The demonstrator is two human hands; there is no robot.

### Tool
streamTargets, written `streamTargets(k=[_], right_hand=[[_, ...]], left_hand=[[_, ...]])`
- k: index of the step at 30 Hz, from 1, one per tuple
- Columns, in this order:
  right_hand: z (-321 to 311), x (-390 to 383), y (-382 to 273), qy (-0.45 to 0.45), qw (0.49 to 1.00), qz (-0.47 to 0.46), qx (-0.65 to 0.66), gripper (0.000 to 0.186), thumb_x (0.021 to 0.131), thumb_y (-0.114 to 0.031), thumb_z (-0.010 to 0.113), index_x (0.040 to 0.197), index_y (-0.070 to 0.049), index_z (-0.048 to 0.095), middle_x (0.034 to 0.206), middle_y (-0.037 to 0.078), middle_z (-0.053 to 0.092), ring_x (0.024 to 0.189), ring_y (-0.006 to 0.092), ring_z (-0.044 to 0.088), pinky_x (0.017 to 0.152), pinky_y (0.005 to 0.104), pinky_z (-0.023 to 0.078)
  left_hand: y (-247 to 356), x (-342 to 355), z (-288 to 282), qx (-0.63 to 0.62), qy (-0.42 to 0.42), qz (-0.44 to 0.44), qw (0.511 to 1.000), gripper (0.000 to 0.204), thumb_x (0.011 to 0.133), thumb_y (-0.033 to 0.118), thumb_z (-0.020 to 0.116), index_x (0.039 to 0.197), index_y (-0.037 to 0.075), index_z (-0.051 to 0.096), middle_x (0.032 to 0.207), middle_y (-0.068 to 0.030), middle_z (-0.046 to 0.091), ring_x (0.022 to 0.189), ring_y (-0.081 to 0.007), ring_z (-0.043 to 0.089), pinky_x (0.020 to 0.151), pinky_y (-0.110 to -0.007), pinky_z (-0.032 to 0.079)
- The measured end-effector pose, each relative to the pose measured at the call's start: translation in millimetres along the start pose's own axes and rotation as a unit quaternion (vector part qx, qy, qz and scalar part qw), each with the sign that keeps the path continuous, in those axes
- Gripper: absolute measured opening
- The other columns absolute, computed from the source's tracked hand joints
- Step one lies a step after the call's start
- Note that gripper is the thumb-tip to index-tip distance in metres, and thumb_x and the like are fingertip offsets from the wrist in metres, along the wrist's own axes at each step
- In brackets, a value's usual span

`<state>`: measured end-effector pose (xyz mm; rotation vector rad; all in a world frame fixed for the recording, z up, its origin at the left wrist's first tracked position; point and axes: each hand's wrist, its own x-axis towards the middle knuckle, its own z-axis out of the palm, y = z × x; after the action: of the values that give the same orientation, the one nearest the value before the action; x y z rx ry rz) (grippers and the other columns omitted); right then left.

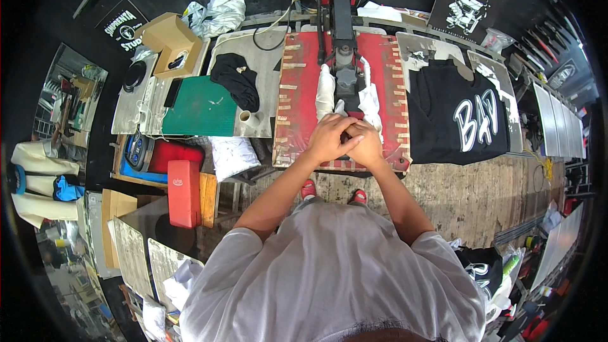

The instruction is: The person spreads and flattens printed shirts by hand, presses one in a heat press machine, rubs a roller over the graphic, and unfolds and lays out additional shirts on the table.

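Observation:
A red heat press point(300, 92) with a dark upright arm stands straight ahead. Bits of tan tape run along both sides of its flat top. From its middle, the white-wrapped press handle point(325, 92) reaches toward me in two bars. My left hand point(329, 138) and my right hand point(365, 143) are together at the near end of these bars. Both have curled fingers, and they touch and partly overlap. The part of the handle under them is hidden. On the board to the right lies a folded black shirt point(437, 114) with large white lettering.
Left of the press are a green cutting mat point(197, 106), a crumpled black cloth point(235, 81), a cup point(249, 117) and an open cardboard box point(170, 44). A red case point(183, 193) stands lower left. A cable point(272, 35) hangs behind. Shelving point(557, 120) lines the right.

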<state>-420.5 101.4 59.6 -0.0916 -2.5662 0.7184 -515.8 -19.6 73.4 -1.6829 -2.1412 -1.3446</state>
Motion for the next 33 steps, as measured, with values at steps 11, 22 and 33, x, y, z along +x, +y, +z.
streamTargets(k=[11, 22, 33], right_hand=[[5.4, 0.0, 6.6, 0.012, 1.0, -0.017, 0.008, 0.018, 0.072, -0.018, 0.067, 0.085, -0.006, 0.066, 0.084, 0.012, 0.07, 0.085, 0.0307, 0.065, 0.078, 0.0432, 0.05], [8.7, -1.6, 11.2, 0.043, 0.997, -0.041, 0.045, 0.021, 0.071, -0.019, 0.066, 0.087, -0.005, 0.067, 0.086, 0.014, 0.07, 0.086, 0.0312, 0.066, 0.078, 0.0429, 0.052], [8.2, -2.0, 13.3, 0.033, 0.998, -0.046, 0.012, 0.019, 0.072, -0.017, 0.065, 0.087, -0.005, 0.066, 0.084, 0.013, 0.07, 0.085, 0.0311, 0.066, 0.077, 0.0433, 0.051]], left_hand=[[-2.1, -0.3, 0.8, 0.01, -0.012, -0.007, 1.0, 0.045, 0.082, 0.036, 0.073, 0.113, 0.003, 0.065, 0.092, -0.0145, 0.065, 0.086, -0.0327, 0.061, 0.083, -0.043, 0.047], [0.5, 1.1, 1.3, -0.004, -0.023, -0.021, 1.0, 0.041, 0.081, 0.032, 0.073, 0.112, 0.007, 0.065, 0.093, -0.0144, 0.065, 0.089, -0.034, 0.061, 0.085, -0.043, 0.047], [-0.9, 0.9, 0.8, 0.005, -0.034, -0.022, 0.999, 0.042, 0.082, 0.031, 0.071, 0.114, 0.005, 0.064, 0.098, -0.0144, 0.068, 0.091, -0.033, 0.063, 0.085, -0.043, 0.048]])
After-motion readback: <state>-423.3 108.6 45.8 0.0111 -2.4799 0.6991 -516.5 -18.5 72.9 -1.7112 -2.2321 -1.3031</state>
